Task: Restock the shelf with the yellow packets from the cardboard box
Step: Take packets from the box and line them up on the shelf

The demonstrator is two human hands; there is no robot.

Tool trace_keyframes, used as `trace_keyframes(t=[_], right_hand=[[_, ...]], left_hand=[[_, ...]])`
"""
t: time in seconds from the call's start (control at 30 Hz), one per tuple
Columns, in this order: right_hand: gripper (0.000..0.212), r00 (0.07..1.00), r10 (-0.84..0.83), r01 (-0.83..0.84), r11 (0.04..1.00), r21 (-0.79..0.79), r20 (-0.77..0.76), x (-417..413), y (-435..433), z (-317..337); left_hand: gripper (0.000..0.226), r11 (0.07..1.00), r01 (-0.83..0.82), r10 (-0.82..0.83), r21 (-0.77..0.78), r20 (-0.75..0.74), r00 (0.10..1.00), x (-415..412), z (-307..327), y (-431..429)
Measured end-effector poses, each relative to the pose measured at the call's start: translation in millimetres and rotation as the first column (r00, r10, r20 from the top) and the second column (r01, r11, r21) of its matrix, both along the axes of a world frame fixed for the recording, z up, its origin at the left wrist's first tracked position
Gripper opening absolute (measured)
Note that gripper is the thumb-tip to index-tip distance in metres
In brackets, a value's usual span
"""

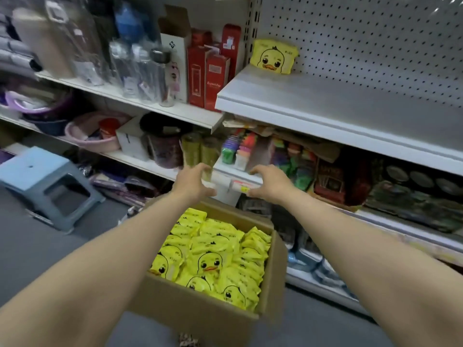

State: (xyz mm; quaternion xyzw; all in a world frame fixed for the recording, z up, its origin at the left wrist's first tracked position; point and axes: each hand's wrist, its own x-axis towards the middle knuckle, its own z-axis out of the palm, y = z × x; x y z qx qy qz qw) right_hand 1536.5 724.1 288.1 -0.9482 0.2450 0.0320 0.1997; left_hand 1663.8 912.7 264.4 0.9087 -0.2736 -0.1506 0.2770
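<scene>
Yellow packets (pixel 213 259) fill cardboard box (pixel 190 309) | left hand (pixel 194 180), right hand (pixel 268 184) outstretched above it | fingers loosely spread, empty

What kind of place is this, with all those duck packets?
Probably a shop aisle. White shelves hold red boxes and bottles, one has a pegboard back, a price tag sits on a shelf edge, and a cardboard box full of yellow packets stands below.

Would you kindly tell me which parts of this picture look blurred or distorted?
Head view: clear plastic bottles at upper left are blurred; the white metal shelf bows from wide-angle distortion; the yellow duck-print packets in the brown cardboard box look fairly sharp.
</scene>
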Motion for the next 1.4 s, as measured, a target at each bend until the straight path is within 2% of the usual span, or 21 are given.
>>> trace_keyframes(t=[0.23, 0.43, 0.53, 0.67, 0.83, 0.97, 1.03, 1.07, 1.17, 1.23, 1.3, 1.33, 1.4], right_hand=[[0.059, 0.972, -0.021, 0.066, 0.98, 0.19, -0.232, -1.7, 14.4, -101.4], [0.046, 0.946, -0.028, 0.157, 0.912, 0.38, -0.324, 14.1, 34.8, -183.4], [0.047, 0.938, -0.021, 0.186, 0.873, 0.452, -0.347, 27.5, 47.8, -221.2], [0.052, 0.921, -0.02, 0.214, 0.86, 0.464, -0.389, 39.9, 61.4, -260.3], [0.058, 0.907, -0.043, 0.203, 0.916, 0.346, -0.418, 37.5, 69.5, -287.2], [0.041, 0.893, -0.044, 0.252, 0.873, 0.418, -0.448, 40.3, 69.5, -297.6], [0.025, 0.891, -0.042, 0.287, 0.823, 0.491, -0.451, 41.4, 65.2, -295.2], [0.024, 0.894, -0.048, 0.31, 0.784, 0.538, -0.446, 41.3, 61.6, -292.2], [0.03, 0.888, -0.037, 0.365, 0.665, 0.652, -0.459, 37.7, 46.7, -276.8], [0.032, 0.879, -0.002, 0.369, 0.636, 0.678, -0.477, 33.7, 37.1, -270.6], [0.031, 0.853, 0.034, 0.375, 0.655, 0.656, -0.521, 31.2, 32.0, -267.7], [0.042, 0.836, 0.076, 0.354, 0.682, 0.64, -0.543, 29.6, 31.4, -264.0], [0.086, 0.797, 0.15, 0.3, 0.743, 0.599, -0.585, 26.7, 30.1, -263.0]], left_hand=[[0.074, 0.995, 0.052, -0.031, 0.084, -0.239, 0.97, -0.1, -100.5, 21.2], [0.058, 0.983, 0.124, -0.051, 0.132, -0.454, 0.89, 8.9, -179.8, 31.8], [0.05, 0.981, 0.142, -0.049, 0.135, -0.534, 0.844, 14.3, -210.0, 35.3], [0.042, 0.979, 0.146, -0.039, 0.142, -0.572, 0.819, 22.3, -237.4, 40.1], [0.039, 0.976, 0.175, -0.059, 0.133, -0.609, 0.791, 29.6, -253.3, 40.7], [0.037, 0.97, 0.186, -0.053, 0.154, -0.616, 0.786, 34.8, -258.8, 37.1], [0.038, 0.967, 0.205, -0.064, 0.154, -0.631, 0.773, 36.8, -258.6, 35.9], [0.04, 0.964, 0.219, -0.073, 0.148, -0.648, 0.758, 37.2, -258.8, 35.5], [0.047, 0.952, 0.278, -0.116, 0.124, -0.698, 0.707, 36.5, -257.1, 34.0], [0.047, 0.945, 0.302, -0.129, 0.126, -0.705, 0.697, 35.1, -258.2, 31.8], [0.038, 0.955, 0.276, -0.11, 0.109, -0.735, 0.669, 32.8, -256.4, 29.2], [0.034, 0.961, 0.259, -0.101, 0.096, -0.751, 0.653, 30.7, -255.3, 27.7], [0.025, 0.969, 0.233, -0.09, 0.079, -0.77, 0.632, 27.6, -253.4, 25.5]])
